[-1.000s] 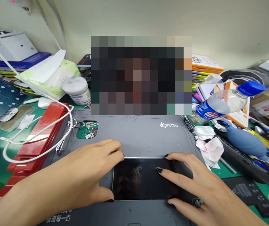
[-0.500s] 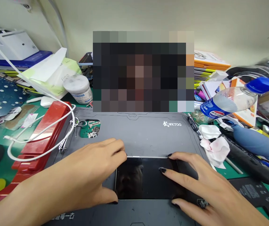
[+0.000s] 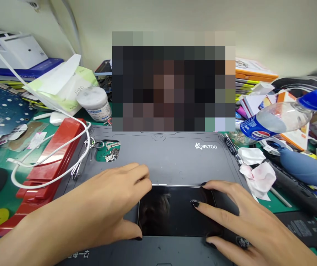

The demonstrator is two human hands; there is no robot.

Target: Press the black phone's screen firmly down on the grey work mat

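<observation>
A smartphone point(image 3: 172, 216) with a dark, glossy screen lies sideways on the grey work mat point(image 3: 169, 159), its screen facing up. My left hand point(image 3: 119, 203) grips the left end, thumb at the near corner and curled fingers at the far corner. Around the right part, my right hand point(image 3: 238, 218) has its thumb at the near edge and a finger at the far edge. Another right fingertip rests on the screen. What lies under the phone is hidden.
Left of the mat are a red tool point(image 3: 49, 155), a white cable point(image 3: 88, 147) and a white jar point(image 3: 94, 103). At right stand a plastic bottle point(image 3: 277, 118), a blue air blower point(image 3: 305, 166), crumpled tissue point(image 3: 261, 179) and a black flat battery point(image 3: 302, 229). A pixelated block covers the back middle.
The whole view has shifted slightly, so everything sits a little further right. Both hands keep their places on the smartphone.
</observation>
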